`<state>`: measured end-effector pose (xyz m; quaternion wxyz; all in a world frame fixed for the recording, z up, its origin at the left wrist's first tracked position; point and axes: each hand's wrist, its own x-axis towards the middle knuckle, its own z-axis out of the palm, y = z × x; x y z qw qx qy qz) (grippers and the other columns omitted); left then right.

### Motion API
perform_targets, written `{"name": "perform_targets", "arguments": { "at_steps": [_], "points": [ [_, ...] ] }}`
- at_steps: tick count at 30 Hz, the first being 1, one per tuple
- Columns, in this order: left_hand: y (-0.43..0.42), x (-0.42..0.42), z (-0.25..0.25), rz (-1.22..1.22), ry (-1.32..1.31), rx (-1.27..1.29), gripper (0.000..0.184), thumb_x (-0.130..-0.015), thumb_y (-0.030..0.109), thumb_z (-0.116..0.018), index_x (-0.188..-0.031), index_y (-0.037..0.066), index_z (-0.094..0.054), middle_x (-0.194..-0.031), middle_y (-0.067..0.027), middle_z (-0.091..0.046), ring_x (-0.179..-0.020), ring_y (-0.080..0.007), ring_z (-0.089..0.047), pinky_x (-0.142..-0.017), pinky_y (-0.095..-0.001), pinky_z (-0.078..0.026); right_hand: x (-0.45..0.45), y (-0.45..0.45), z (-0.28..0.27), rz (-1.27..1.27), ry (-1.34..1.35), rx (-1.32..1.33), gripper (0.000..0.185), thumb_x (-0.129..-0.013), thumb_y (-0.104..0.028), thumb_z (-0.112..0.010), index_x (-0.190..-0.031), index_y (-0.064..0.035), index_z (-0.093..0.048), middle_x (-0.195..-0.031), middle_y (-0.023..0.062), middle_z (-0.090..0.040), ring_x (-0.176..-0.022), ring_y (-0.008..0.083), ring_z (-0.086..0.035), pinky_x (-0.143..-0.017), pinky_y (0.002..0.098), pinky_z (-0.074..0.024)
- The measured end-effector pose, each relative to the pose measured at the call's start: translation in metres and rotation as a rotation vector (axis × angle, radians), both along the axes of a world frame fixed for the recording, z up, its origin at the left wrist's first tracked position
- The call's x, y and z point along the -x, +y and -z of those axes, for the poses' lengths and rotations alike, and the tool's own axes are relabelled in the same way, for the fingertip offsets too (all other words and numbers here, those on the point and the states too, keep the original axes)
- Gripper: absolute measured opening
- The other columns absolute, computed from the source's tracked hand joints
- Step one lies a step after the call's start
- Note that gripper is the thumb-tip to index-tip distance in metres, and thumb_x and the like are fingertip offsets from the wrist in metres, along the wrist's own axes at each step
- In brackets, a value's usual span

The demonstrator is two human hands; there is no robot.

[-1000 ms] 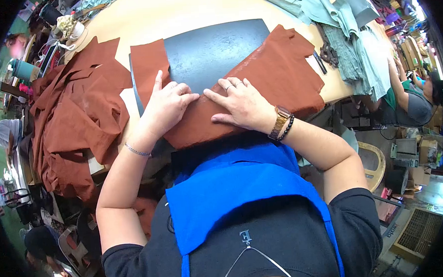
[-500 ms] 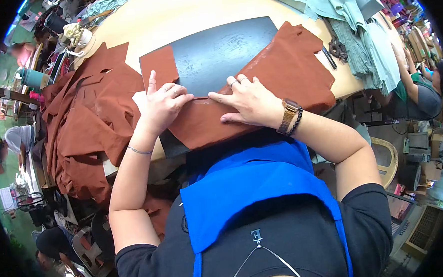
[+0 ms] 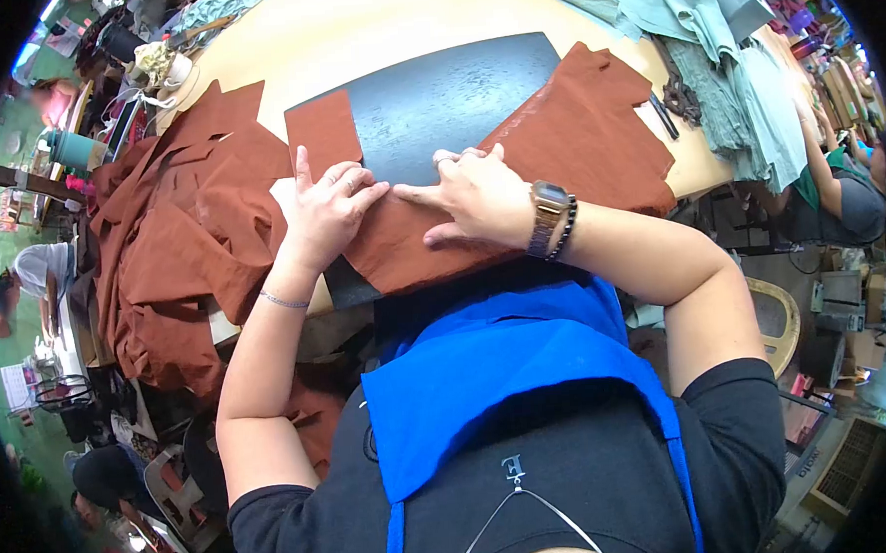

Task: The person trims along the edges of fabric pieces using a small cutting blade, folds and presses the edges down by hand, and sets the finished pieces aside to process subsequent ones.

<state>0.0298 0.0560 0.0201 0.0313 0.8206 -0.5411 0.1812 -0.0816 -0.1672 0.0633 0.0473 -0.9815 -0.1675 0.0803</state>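
My left hand (image 3: 327, 210) is on the folded edge of a rust-brown fabric piece (image 3: 412, 253). Its thumb and index finger come together at the edge, and one finger sticks up. Opposite it, my right hand (image 3: 481, 196) lies palm down on the same fabric, index finger stretched toward my left fingertips and thumb apart. The fabric rests over a dark, smooth board (image 3: 434, 97), with one flap at the board's left and a wide part at its right. What lies under my palms is hidden.
Crumpled rust-brown fabric (image 3: 191, 240) lies at the left of the pale table (image 3: 350, 26). Pale green fabric (image 3: 702, 53) is at the upper right, near a black pen (image 3: 663, 117). Another person (image 3: 845, 195) is at the far right. A yellowish chair (image 3: 781, 324) stands below the table.
My right hand has moved left along the folded edge, closer to my left hand. My left hand stays at the edge. The view has shifted slightly.
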Motion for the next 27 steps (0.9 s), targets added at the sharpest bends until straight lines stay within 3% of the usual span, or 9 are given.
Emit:
{"name": "perform_targets", "arguments": {
  "at_steps": [4,7,9,12,16,19,21,23,27],
  "points": [
    [0.006,0.025,-0.013,-0.129,-0.002,-0.016,0.031,-0.089,0.020,-0.060,-0.117,0.026,-0.071,-0.135,-0.0012,-0.056,-0.136,-0.0234,-0.045,-0.112,-0.0694,-0.019,0.012,-0.035,0.000,-0.087,0.034,-0.067,0.065,-0.087,-0.054,-0.065,-0.141,-0.0192,-0.052,-0.121,0.0166,-0.057,-0.109,0.0367,-0.061,-0.089,0.0593,-0.0476],
    [0.025,0.058,-0.010,-0.430,0.247,0.186,0.054,-0.091,0.046,-0.064,-0.135,0.016,-0.054,-0.133,-0.0120,-0.054,-0.130,-0.0305,-0.047,-0.111,-0.0584,-0.027,0.020,-0.070,0.021,-0.101,-0.125,-0.247,0.069,-0.088,-0.054,-0.066,-0.142,-0.0159,-0.049,-0.140,0.0163,-0.049,-0.130,0.0385,-0.049,-0.106,0.0620,-0.0368],
    [0.036,0.082,-0.016,-0.625,0.487,0.116,0.076,-0.078,0.067,-0.068,-0.124,0.008,-0.056,-0.124,-0.0168,-0.055,-0.116,-0.0375,-0.052,-0.103,-0.0519,-0.035,0.034,-0.072,0.027,0.040,-0.160,-0.317,0.074,-0.087,-0.058,-0.064,-0.145,-0.0164,-0.047,-0.147,0.0179,-0.044,-0.138,0.0399,-0.040,-0.111,0.0635,-0.0297],
    [0.040,0.108,-0.001,-0.766,0.445,0.111,0.093,-0.065,0.075,-0.074,-0.125,0.007,-0.055,-0.125,-0.0196,-0.051,-0.115,-0.0372,-0.052,-0.102,-0.0510,-0.038,0.037,-0.054,0.049,0.174,-0.163,-0.251,0.086,-0.089,-0.061,-0.061,-0.155,-0.0145,-0.030,-0.158,0.0213,-0.029,-0.148,0.0411,-0.021,-0.117,0.0651,-0.0116],
    [0.048,0.104,0.010,-0.851,0.586,0.348,0.091,-0.068,0.046,-0.087,-0.138,0.003,-0.046,-0.132,-0.0226,-0.053,-0.124,-0.0385,-0.052,-0.104,-0.0465,-0.043,0.017,-0.006,0.051,0.340,-0.087,-0.662,0.085,-0.095,-0.049,-0.061,-0.158,-0.0123,-0.017,-0.163,0.0205,-0.018,-0.153,0.0380,-0.009,-0.118,0.0645,-0.0046],
    [0.079,0.089,0.011,-0.849,0.998,0.617,0.043,-0.085,0.023,-0.076,-0.120,0.000,-0.063,-0.103,-0.0147,-0.067,-0.100,-0.0221,-0.063,-0.089,-0.0330,-0.049,0.005,0.020,0.047,0.205,0.109,-1.178,0.082,-0.098,-0.037,-0.060,-0.159,-0.0093,-0.012,-0.164,0.0206,-0.013,-0.153,0.0351,-0.005,-0.120,0.0575,-0.0039],
    [0.122,0.075,0.048,-0.702,1.228,1.011,0.025,-0.095,0.015,-0.064,-0.117,0.003,-0.067,-0.095,-0.0066,-0.070,-0.088,-0.0146,-0.062,-0.088,-0.0287,-0.049,-0.004,0.026,0.038,0.100,0.067,-1.314,0.077,-0.099,-0.021,-0.060,-0.157,-0.0027,-0.014,-0.160,0.0217,-0.021,-0.151,0.0294,-0.016,-0.122,0.0408,-0.0140],
    [0.137,0.082,0.010,-0.807,1.100,1.625,0.025,-0.097,0.021,-0.061,-0.111,0.002,-0.068,-0.096,-0.0047,-0.071,-0.087,-0.0151,-0.064,-0.089,-0.0330,-0.050,-0.009,0.019,0.021,0.114,0.073,-1.338,0.071,-0.098,-0.015,-0.060,-0.156,-0.0033,-0.021,-0.154,0.0204,-0.036,-0.144,0.0271,-0.032,-0.119,0.0402,-0.0236],
    [0.312,0.116,-0.045,-0.545,1.350,1.946,0.029,-0.098,0.029,-0.055,-0.108,0.006,-0.069,-0.106,-0.0091,-0.072,-0.097,-0.0204,-0.068,-0.095,-0.0374,-0.051,-0.032,-0.021,0.032,0.135,-0.006,-1.100,0.059,-0.097,-0.010,-0.061,-0.150,-0.0053,-0.038,-0.139,0.0181,-0.054,-0.130,0.0261,-0.051,-0.111,0.0373,-0.0370]
  ]
}}
